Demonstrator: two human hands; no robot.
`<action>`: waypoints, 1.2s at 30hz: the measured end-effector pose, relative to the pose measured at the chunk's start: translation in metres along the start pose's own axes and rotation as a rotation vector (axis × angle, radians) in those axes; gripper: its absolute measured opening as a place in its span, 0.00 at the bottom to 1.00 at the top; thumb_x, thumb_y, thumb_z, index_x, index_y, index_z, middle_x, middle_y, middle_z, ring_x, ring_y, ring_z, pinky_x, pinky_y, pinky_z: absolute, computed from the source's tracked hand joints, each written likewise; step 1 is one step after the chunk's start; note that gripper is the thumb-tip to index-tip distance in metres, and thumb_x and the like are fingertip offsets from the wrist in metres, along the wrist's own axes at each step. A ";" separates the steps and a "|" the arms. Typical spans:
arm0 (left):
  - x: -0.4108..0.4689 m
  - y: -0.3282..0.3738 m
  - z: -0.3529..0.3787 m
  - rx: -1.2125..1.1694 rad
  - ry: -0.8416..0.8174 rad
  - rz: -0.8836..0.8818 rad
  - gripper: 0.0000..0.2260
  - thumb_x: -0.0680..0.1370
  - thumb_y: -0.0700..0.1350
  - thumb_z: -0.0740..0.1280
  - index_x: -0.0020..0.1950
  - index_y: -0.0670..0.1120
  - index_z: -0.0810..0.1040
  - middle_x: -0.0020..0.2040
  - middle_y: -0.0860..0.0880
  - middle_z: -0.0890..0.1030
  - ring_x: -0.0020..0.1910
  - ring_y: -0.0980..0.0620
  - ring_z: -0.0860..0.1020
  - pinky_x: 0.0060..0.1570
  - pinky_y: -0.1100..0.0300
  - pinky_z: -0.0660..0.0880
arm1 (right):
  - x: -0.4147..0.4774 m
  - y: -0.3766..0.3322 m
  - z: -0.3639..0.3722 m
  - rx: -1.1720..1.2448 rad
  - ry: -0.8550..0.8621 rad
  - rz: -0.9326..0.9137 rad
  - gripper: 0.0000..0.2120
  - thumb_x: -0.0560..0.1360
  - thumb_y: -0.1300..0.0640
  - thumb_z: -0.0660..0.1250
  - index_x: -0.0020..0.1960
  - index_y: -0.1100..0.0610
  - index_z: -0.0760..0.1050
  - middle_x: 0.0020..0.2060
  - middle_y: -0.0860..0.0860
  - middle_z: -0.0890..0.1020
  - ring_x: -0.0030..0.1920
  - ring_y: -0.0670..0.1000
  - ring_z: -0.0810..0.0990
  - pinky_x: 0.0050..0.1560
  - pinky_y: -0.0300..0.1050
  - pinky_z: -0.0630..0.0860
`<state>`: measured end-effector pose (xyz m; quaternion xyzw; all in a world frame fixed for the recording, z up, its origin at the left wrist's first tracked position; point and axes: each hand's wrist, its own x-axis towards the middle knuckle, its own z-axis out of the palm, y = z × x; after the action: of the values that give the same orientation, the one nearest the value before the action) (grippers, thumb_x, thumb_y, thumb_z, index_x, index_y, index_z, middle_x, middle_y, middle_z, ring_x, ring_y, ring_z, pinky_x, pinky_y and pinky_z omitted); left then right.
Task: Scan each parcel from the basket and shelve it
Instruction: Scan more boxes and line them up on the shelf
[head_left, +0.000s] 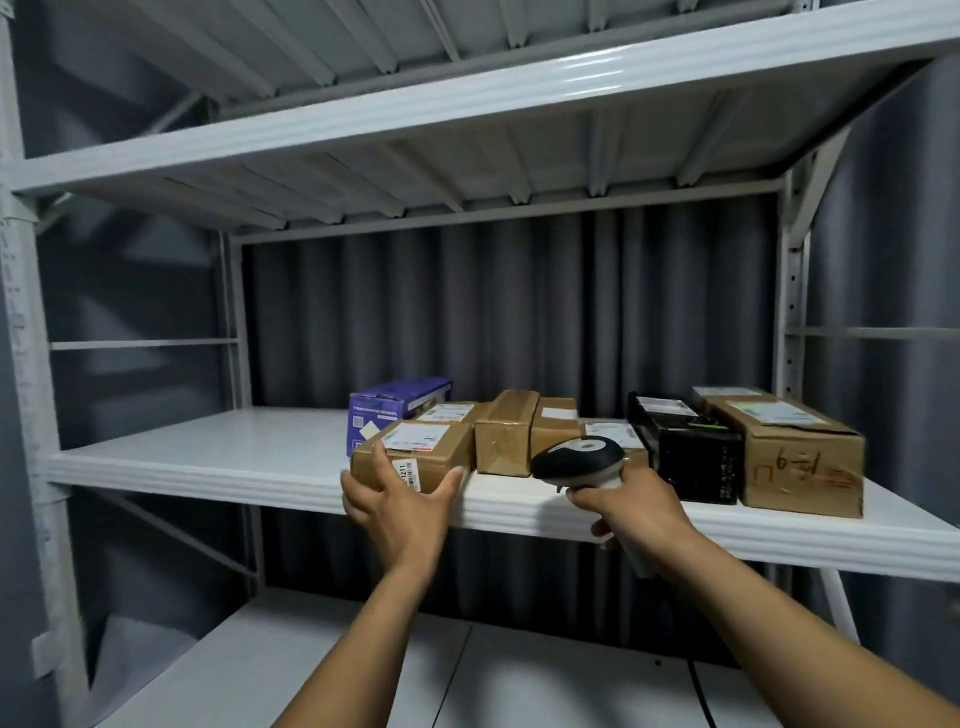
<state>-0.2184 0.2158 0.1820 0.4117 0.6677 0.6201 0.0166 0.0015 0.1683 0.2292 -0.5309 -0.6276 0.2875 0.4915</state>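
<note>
Head view: left hand (400, 512) spread against parcel (441, 460) labelled "1211"; right hand (636, 512) grips scanner (579, 460).

scanner (579, 460) handle: hidden in right hand (639, 512) | parcel (613, 432) behind scanner: mostly covered | label (413, 435) print: too small | cable (698, 691): cut by bottom edge
</note>
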 end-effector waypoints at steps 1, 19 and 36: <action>0.002 -0.002 0.004 0.020 -0.018 0.018 0.48 0.65 0.62 0.76 0.78 0.51 0.54 0.77 0.37 0.46 0.75 0.34 0.49 0.73 0.42 0.57 | 0.002 0.002 0.002 0.004 0.000 0.004 0.07 0.71 0.58 0.74 0.48 0.55 0.79 0.39 0.51 0.82 0.33 0.53 0.81 0.27 0.40 0.75; 0.055 -0.021 0.022 0.539 -0.311 0.357 0.42 0.76 0.59 0.67 0.79 0.44 0.46 0.79 0.41 0.42 0.78 0.41 0.48 0.76 0.50 0.54 | 0.024 0.011 0.021 -0.101 0.003 0.028 0.10 0.68 0.56 0.75 0.48 0.56 0.79 0.39 0.55 0.84 0.31 0.54 0.82 0.31 0.46 0.77; 0.030 0.000 -0.025 0.651 -0.521 0.496 0.36 0.76 0.57 0.67 0.79 0.48 0.55 0.79 0.45 0.49 0.76 0.43 0.57 0.71 0.49 0.64 | -0.026 0.000 -0.006 -0.159 -0.056 0.029 0.06 0.69 0.59 0.74 0.39 0.57 0.77 0.30 0.53 0.78 0.25 0.53 0.74 0.26 0.42 0.73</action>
<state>-0.2521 0.2126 0.2026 0.6839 0.6824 0.2402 -0.0947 0.0057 0.1423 0.2232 -0.5689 -0.6542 0.2585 0.4261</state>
